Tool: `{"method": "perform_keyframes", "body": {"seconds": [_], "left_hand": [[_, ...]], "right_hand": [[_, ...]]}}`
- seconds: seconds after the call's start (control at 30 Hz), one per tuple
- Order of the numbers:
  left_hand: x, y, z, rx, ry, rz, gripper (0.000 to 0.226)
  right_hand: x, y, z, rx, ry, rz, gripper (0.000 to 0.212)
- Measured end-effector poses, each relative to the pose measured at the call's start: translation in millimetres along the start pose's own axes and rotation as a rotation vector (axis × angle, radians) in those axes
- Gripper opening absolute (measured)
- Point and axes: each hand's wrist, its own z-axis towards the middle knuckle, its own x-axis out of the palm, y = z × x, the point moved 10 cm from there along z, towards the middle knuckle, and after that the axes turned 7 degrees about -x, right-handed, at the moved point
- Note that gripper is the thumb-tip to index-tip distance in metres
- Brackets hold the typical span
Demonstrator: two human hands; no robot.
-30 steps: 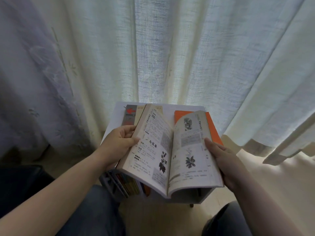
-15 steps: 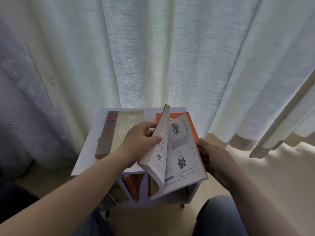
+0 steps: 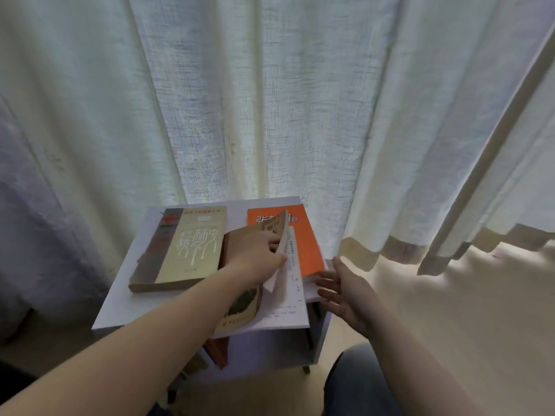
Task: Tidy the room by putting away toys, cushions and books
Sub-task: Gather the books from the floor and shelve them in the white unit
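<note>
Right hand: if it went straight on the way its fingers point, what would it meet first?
Most likely the white page of the open book, just beyond the right hand's fingertips, though depth is hard to judge.

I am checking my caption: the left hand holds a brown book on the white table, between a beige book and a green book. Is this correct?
Not quite: the head view shows an orange book there, not a green one. The rest stands: the left hand holds the brown book on the white table, with the beige book on its other side.
</note>
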Motion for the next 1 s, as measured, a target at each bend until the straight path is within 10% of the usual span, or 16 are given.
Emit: {"method": "perform_keyframes", "body": {"seconds": [1.0], "left_hand": [[-31, 155, -66, -0.193, -0.13, -0.409, 0.033]], "right_hand": [[24, -29, -35, -0.211, 0.164, -0.314, 0.016]]}}
